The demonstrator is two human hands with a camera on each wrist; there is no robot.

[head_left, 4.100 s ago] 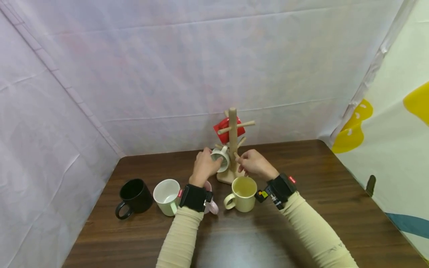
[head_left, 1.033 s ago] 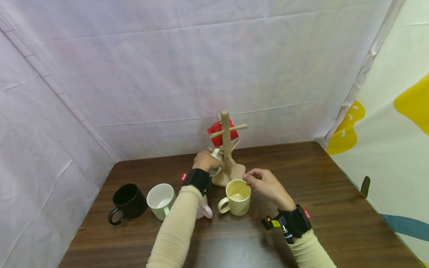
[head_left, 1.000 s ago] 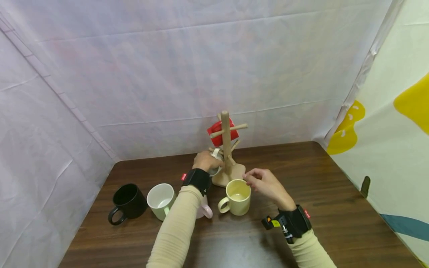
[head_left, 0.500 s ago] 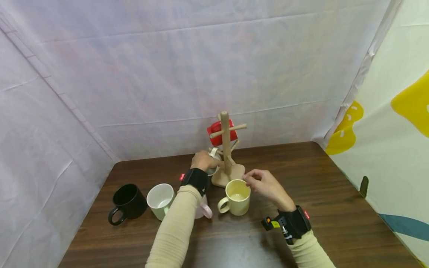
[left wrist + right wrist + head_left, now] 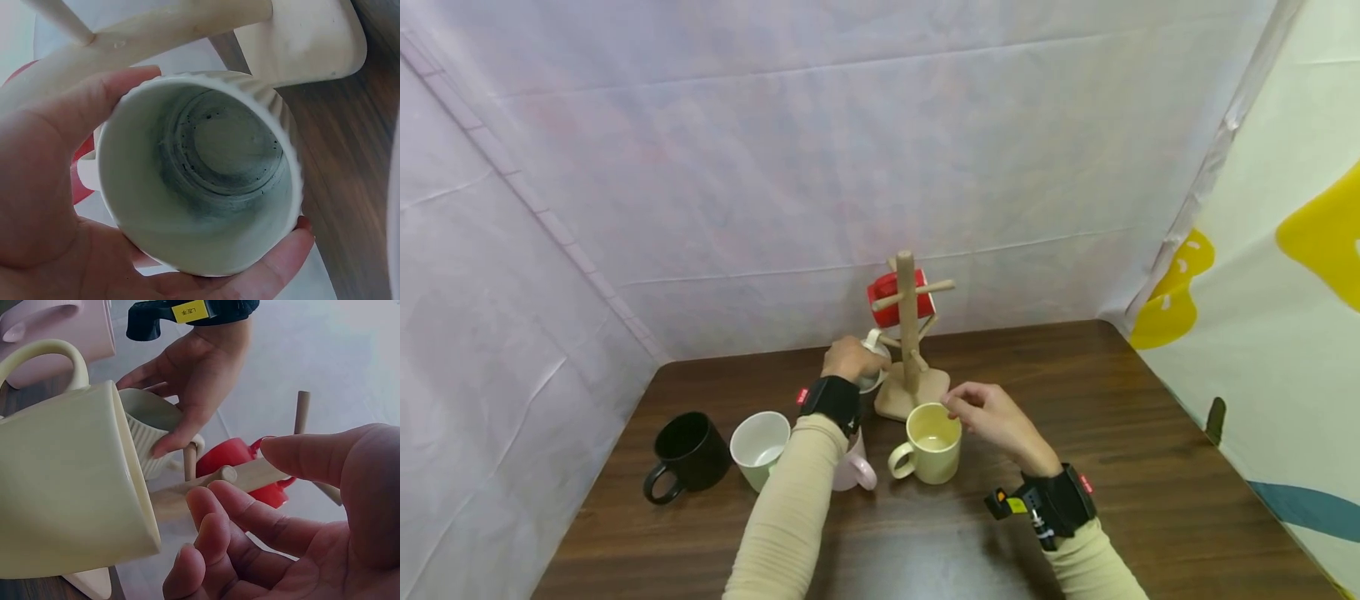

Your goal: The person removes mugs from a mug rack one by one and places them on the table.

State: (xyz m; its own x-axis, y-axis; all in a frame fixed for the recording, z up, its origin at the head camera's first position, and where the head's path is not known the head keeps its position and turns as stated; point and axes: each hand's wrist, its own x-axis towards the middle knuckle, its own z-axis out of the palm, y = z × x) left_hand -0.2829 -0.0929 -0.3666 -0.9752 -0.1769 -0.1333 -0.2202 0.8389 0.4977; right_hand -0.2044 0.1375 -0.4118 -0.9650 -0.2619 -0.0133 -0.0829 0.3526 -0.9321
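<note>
A wooden mug tree (image 5: 907,325) stands at the back of the brown table (image 5: 1120,450), with a red mug (image 5: 889,302) hanging on an upper peg. My left hand (image 5: 852,360) grips a white ribbed mug (image 5: 873,372) against a low peg on the tree's left side. In the left wrist view the ribbed mug (image 5: 200,169) shows its empty inside, with my thumb and fingers around its rim. My right hand (image 5: 972,410) hovers with loosely curled fingers, holding nothing, just right of a pale yellow mug (image 5: 933,443). The yellow mug (image 5: 69,481) fills the left of the right wrist view.
A black mug (image 5: 688,454), a white mug (image 5: 760,445) and a pink mug (image 5: 854,472), partly behind my left forearm, stand in a row at the left. White sheeting walls the back and left; a patterned curtain (image 5: 1262,333) hangs at the right.
Four seconds ago my right hand was at the tree's pegs; it now sits back beside the yellow mug. In the last second the left hand shifted the ribbed mug slightly up and left.
</note>
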